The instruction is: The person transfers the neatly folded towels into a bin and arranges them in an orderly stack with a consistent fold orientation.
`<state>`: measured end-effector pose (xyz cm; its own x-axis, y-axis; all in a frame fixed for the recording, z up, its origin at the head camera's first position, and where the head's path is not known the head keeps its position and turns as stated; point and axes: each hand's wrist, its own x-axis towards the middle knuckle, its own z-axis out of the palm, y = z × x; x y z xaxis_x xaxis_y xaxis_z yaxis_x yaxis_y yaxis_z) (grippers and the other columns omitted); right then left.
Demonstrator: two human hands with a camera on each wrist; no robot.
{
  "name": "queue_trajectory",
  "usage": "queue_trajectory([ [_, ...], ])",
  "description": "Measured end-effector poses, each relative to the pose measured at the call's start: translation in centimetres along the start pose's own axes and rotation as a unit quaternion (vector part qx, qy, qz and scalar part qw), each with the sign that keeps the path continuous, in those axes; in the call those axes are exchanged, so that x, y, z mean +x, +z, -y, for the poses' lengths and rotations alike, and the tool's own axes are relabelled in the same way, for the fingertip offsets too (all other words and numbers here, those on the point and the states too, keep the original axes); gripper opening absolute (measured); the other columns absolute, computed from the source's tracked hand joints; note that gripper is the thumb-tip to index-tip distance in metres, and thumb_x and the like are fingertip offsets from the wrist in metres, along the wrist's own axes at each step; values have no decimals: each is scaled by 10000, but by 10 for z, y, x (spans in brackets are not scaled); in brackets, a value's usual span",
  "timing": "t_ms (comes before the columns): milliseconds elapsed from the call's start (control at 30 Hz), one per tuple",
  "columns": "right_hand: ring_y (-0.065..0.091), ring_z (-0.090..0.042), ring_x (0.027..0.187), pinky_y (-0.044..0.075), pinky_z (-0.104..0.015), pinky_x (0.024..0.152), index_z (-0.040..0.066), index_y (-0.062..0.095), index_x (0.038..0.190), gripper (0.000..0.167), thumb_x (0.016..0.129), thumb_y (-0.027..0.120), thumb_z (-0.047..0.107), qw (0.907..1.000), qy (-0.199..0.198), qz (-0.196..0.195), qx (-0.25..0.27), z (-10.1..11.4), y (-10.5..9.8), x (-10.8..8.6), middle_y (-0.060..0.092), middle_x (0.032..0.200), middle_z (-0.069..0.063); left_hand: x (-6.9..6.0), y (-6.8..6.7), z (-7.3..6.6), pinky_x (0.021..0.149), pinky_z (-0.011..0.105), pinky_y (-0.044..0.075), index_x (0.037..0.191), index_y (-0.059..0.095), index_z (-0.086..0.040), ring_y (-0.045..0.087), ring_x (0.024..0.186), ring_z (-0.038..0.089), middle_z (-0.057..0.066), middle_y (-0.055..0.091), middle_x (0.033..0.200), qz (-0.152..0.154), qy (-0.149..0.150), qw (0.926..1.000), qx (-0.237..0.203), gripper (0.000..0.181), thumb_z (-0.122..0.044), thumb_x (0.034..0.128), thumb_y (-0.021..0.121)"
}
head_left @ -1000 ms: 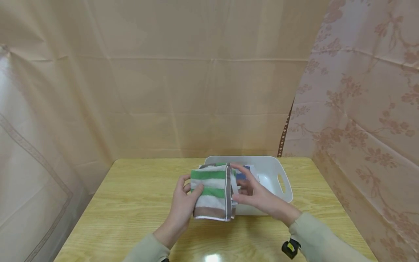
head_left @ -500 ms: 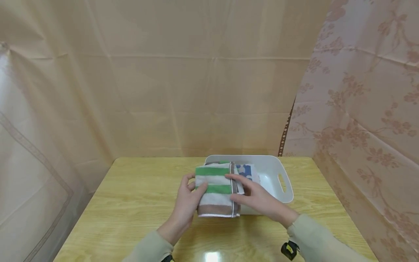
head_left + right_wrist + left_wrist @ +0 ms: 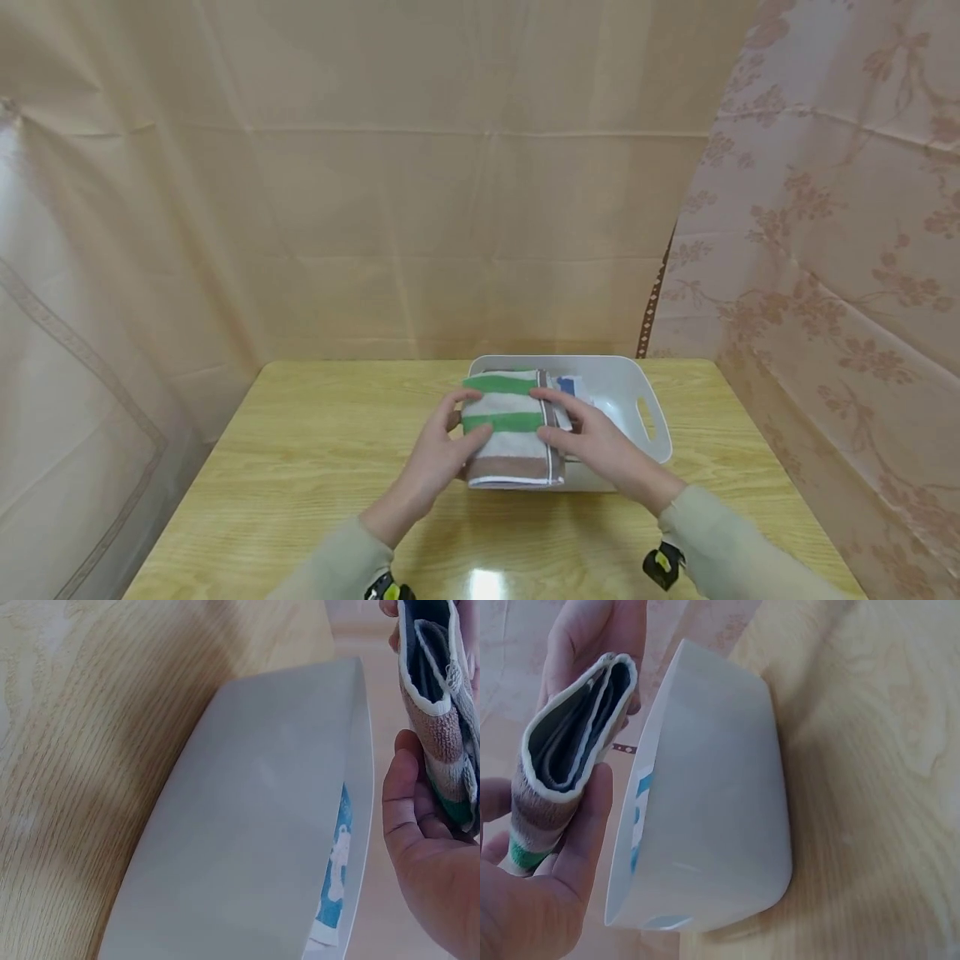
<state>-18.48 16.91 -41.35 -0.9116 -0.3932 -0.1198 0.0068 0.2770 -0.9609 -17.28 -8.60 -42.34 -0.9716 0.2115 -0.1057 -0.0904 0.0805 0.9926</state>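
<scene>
A folded towel [image 3: 506,404] with green, white and brown stripes is held up between both hands, its layers showing at the end in the left wrist view. My left hand [image 3: 435,454] grips its left side, thumb on the near face. On the right side, my right hand [image 3: 600,442] holds the brown-edged border between thumb and fingers. The towel hangs above the rim of a white plastic basket [image 3: 592,479] and hides its left part in the head view. Inside the basket lies a blue and white patterned cloth [image 3: 335,870], partly hidden by the wall.
The basket stands near the back of a wood-grain table [image 3: 322,450], with a handle hole [image 3: 645,419] on its right side. A beige curtain [image 3: 375,208] hangs behind the table, and a floral curtain [image 3: 840,292] on the right.
The towel has moved to the right, further over the basket, and tilted flatter. Both hands have gone with it. The right fingers, earlier at the towel's loose edge, now lie over its right border.
</scene>
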Motion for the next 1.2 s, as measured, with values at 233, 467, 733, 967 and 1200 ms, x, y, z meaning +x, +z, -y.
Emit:
queue_trajectory([
  [233, 608, -254, 1181, 559, -363, 928, 293, 443, 1537, 595, 993, 680, 342, 9990, 342, -303, 23, -4, -8, 4, 451, 1519, -147, 12, 1, -7, 655, 352, 613, 1424, 533, -237, 679, 857, 214, 176, 516, 1408, 37, -132, 9985, 532, 543, -269, 933, 762],
  [467, 586, -256, 1158, 529, -336, 912, 308, 423, 1550, 625, 986, 684, 377, 9978, 352, -525, -194, -10, -19, 10, 472, 1482, -117, 28, 5, -9, 717, 319, 595, 1377, 622, -289, 667, 865, 186, 105, 519, 1463, 115, -56, 9970, 758, 486, -276, 918, 781],
  [733, 445, -331, 1371, 515, -388, 966, 302, 385, 1578, 656, 994, 672, 388, 9961, 385, -752, -243, -16, -30, 16, 351, 1609, -119, 48, 16, -5, 883, 361, 554, 1385, 620, -282, 564, 1170, 262, 103, 504, 1504, 14, -29, 9913, 1312, 537, -259, 883, 810],
  [967, 425, -343, 1387, 514, -372, 941, 261, 374, 1588, 655, 1007, 662, 349, 9946, 570, -825, -276, -26, -40, 24, 330, 1618, -160, 63, 28, 5, 1071, 507, 458, 1405, 605, -236, 538, 1242, 284, 105, 525, 1500, 21, 6, 9854, 1704, 558, -253, 884, 803],
  [1200, 344, -397, 1455, 460, -467, 1066, 189, 374, 1587, 634, 1020, 645, 276, 9926, 699, -836, -528, -33, -45, 25, 306, 1631, -210, 69, 40, 15, 1126, 546, 415, 1443, 565, -194, 516, 1325, 313, 122, 522, 1509, 196, 114, 9756, 2184, 580, -267, 907, 775],
])
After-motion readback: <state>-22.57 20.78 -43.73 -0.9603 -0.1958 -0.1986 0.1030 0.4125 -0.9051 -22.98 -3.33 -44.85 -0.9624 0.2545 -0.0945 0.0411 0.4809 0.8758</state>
